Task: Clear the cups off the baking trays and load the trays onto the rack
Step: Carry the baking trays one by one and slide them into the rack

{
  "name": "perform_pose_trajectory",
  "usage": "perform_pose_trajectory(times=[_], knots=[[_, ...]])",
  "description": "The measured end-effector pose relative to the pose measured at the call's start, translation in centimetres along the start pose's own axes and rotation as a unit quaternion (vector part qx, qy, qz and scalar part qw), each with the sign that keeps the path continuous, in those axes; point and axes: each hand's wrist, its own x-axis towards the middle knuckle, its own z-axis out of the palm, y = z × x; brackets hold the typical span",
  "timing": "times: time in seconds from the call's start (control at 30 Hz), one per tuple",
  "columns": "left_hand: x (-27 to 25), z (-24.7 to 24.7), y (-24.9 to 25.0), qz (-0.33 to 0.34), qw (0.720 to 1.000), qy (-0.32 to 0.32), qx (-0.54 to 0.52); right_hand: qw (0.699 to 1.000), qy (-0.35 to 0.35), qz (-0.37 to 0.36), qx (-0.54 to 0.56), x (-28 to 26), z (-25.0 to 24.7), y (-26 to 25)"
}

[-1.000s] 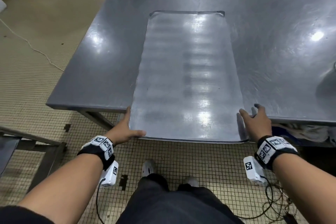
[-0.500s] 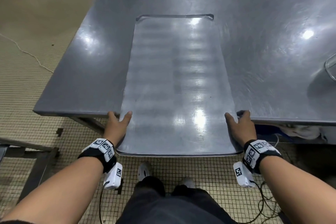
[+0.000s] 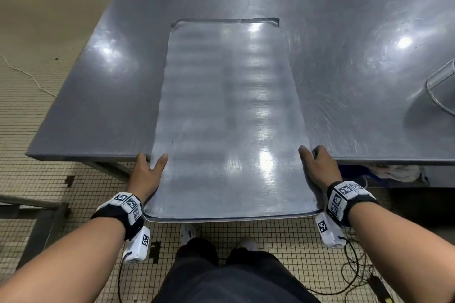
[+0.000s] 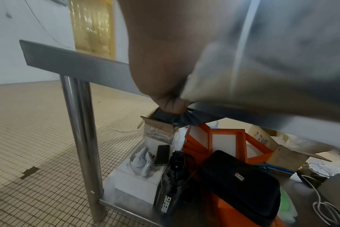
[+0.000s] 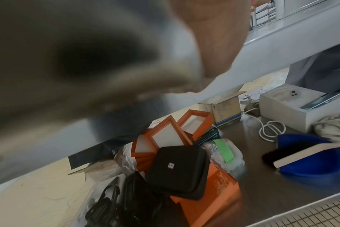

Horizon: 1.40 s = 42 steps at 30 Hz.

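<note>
A bare metal baking tray (image 3: pixel 229 115) lies lengthwise on the steel table (image 3: pixel 344 32), its near end overhanging the table's front edge. My left hand (image 3: pixel 149 170) grips the tray's left edge near the front, thumb on top and fingers underneath. My right hand (image 3: pixel 317 168) grips the right edge the same way. In the left wrist view the tray's underside (image 4: pixel 272 61) fills the upper right, with my left hand (image 4: pixel 169 99) curled under it. The right wrist view is mostly blurred tray and palm. No cups are on the tray.
A metal bowl's rim (image 3: pixel 440 91) shows at the table's right edge. A lower shelf (image 5: pixel 262 176) under the table holds boxes, orange frames, a black case (image 5: pixel 178 169) and a blue bowl (image 5: pixel 305 155). A table leg (image 4: pixel 82 138) stands left. A dark frame (image 3: pixel 37 219) sits on the tiled floor at my left.
The tray has slid toward me and overhangs the table's front edge further. Both hands shifted from its front corners to grips on its side edges.
</note>
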Motion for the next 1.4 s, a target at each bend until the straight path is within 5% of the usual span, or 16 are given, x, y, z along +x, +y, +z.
perform_pose_trajectory(times=[0.7,1.13,1.4], knots=[[-1.7,-1.1,1.6,0.030,0.999,0.003,-0.013,0.999,0.012,-0.046,0.010,-1.7,-0.2,0.9],[1.1,-7.3,4.6,0.099,0.994,0.042,-0.012,0.986,0.055,-0.107,0.113,-1.1,-2.2,-7.3],[5.7,-15.8,5.4,0.116,0.987,0.105,-0.039,0.968,0.052,-0.211,0.128,-0.6,-0.1,-17.8]])
